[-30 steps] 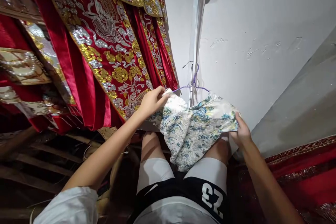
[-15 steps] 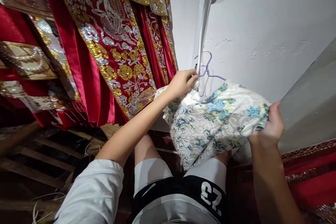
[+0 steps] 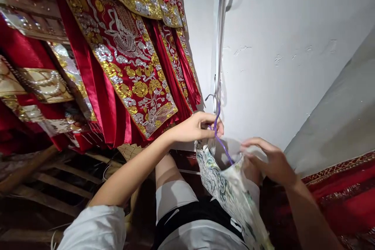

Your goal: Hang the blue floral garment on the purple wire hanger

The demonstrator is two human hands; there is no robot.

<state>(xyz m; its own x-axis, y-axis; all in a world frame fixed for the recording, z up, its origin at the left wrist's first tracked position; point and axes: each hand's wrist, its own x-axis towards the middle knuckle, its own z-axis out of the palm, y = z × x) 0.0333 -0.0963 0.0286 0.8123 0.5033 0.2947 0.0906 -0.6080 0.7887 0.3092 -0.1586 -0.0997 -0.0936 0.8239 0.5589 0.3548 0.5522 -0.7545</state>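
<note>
A purple wire hanger (image 3: 225, 151) stands in front of me, its hook pointing up beside a pale vertical rail. My left hand (image 3: 202, 128) is closed on the hanger just under the hook, thumb and fingers pinching the wire. On the hanger hangs a white garment with a blue and green floral pattern (image 3: 231, 191), drooping toward my lap and slightly blurred. My right hand (image 3: 268, 160) is beside the garment's upper right edge, fingers stretched out and apart, smeared a little by motion. Whether its fingertips touch the cloth I cannot tell.
Red costumes with gold and silver embroidery (image 3: 131, 58) hang at the left. A pale vertical rail (image 3: 220, 27) runs along the white wall (image 3: 278, 23). Wooden slats (image 3: 58, 179) lie low at the left, and red trimmed fabric (image 3: 345, 195) is at the lower right.
The hanger and garment have come down closer to me, and the garment now droops lengthwise. My right hand has released the cloth and moved left, toward the hanger.
</note>
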